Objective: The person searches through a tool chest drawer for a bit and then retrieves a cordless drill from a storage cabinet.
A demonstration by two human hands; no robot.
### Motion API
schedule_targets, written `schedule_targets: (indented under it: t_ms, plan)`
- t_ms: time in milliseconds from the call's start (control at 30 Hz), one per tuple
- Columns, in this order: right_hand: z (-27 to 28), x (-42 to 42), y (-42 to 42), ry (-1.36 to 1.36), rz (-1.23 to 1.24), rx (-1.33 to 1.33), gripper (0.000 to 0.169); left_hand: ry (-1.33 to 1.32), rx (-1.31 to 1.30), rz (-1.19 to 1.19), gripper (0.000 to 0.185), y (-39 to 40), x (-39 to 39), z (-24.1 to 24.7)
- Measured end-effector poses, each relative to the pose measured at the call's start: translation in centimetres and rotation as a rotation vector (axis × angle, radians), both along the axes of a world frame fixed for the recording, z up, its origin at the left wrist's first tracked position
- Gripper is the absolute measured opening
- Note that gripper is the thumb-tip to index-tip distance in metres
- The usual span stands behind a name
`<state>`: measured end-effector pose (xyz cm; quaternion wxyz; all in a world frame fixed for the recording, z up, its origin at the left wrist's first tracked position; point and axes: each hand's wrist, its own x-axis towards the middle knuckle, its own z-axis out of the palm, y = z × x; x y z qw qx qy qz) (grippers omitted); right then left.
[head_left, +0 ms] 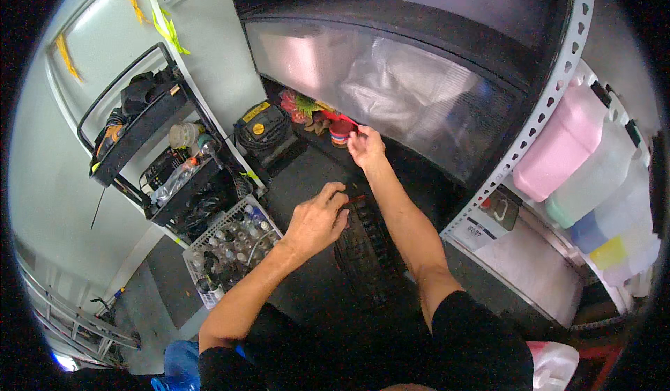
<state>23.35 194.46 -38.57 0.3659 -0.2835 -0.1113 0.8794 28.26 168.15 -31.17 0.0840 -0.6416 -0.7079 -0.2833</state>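
My right hand reaches to the lower edge of a large dark cabinet with a translucent plastic-covered panel. Its fingertips are at a thin red strip, and I cannot tell whether they grip it. Beside those fingers stands a small round container with a dark red top and a striped side. My left hand hangs above the dark floor with fingers bent and apart, holding nothing. Below and between my arms lies a dark ribbed object, too dim to name.
A black tool cart stands at left, with a white plastic basket of small bottles near it. A black-and-yellow machine sits by the wall. At right are a perforated metal upright and plastic jugs, one pink.
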Motion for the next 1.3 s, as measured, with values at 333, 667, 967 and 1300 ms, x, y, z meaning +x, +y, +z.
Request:
schedule_targets:
  t_ms: [333, 667, 967, 1300]
  plan:
    - [-0.2, 0.9, -2.8, 0.000, -0.169, 0.089, 0.018, -0.124, -0.177, 0.023, 0.026, -1.2, -2.1, -3.6]
    - [-0.9, 0.3, -6.1, -0.039, -0.090, 0.175, 0.016, -0.156, -0.228, -0.006, 0.028, -1.9, -1.9, -3.8]
    - [1.5, 0.6, -17.3, -0.206, -0.130, 1.067, 0.037, -0.131, -0.588, 0.053, 0.039, -3.1, -2.7, -4.9]
    - [16.3, 3.0, -20.1, 0.290, -0.058, 1.148, 0.045, -0.257, -0.825, -0.036, 0.038, -3.2, -3.0, -7.1]
